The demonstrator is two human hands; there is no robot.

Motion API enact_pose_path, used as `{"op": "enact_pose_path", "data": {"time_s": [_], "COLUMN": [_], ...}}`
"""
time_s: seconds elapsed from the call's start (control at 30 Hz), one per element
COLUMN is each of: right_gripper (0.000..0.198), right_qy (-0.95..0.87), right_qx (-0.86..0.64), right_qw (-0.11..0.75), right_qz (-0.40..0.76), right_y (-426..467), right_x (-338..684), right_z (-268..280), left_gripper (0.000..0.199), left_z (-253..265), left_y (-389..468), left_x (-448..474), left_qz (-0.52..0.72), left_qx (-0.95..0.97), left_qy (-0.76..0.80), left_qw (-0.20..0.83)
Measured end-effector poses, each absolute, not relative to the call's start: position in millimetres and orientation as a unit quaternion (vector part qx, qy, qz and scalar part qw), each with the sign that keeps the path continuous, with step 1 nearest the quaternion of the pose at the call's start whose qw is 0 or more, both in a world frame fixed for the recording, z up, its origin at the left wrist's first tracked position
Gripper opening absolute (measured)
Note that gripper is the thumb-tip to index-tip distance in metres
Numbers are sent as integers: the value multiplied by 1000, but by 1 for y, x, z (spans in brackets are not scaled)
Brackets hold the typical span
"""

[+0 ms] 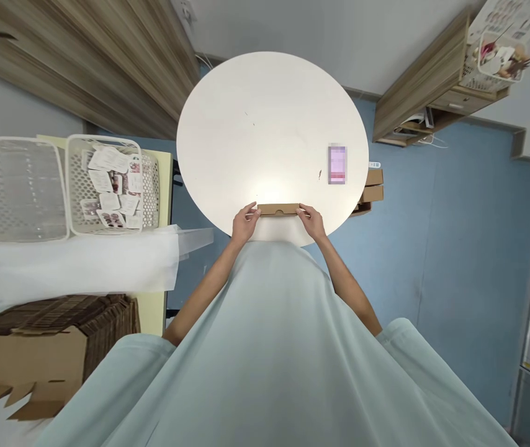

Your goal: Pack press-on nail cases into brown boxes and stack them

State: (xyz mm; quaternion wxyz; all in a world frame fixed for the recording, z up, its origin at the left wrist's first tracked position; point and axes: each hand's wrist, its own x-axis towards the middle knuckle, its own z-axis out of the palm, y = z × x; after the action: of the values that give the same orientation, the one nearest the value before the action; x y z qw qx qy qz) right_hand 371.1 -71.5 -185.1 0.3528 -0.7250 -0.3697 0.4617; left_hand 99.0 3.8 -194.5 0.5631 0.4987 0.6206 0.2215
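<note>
A small brown cardboard box, long and narrow, is held level at the near edge of the round white table. A half-round notch shows in the middle of its near side. My left hand grips the box's left end between thumb and fingers. At the right end, my right hand pinches it the same way. Whether the box rests on the tabletop or hangs just above it, I cannot tell. What is inside the box is hidden.
A phone with a blurred screen lies on the table's right side. Left stand a basket of small packets, another white basket, white wrapping sheet and stacked flat cardboard. Brown boxes sit beyond the table's right edge.
</note>
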Motion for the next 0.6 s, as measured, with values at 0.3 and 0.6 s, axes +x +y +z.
{"op": "enact_pose_path", "data": {"time_s": [0.3, 0.6], "right_gripper": [69, 58], "right_qy": [-376, -372], "right_qx": [-681, -707], "right_qw": [401, 402], "right_qz": [483, 447], "right_y": [-63, -62], "right_x": [380, 367], "right_z": [-204, -210], "left_gripper": [48, 35], "left_z": [-208, -210], "left_y": [10, 8], "left_x": [100, 106], "left_qz": [243, 259], "left_qx": [531, 505], "left_qy": [596, 625], "left_qw": [551, 536]}}
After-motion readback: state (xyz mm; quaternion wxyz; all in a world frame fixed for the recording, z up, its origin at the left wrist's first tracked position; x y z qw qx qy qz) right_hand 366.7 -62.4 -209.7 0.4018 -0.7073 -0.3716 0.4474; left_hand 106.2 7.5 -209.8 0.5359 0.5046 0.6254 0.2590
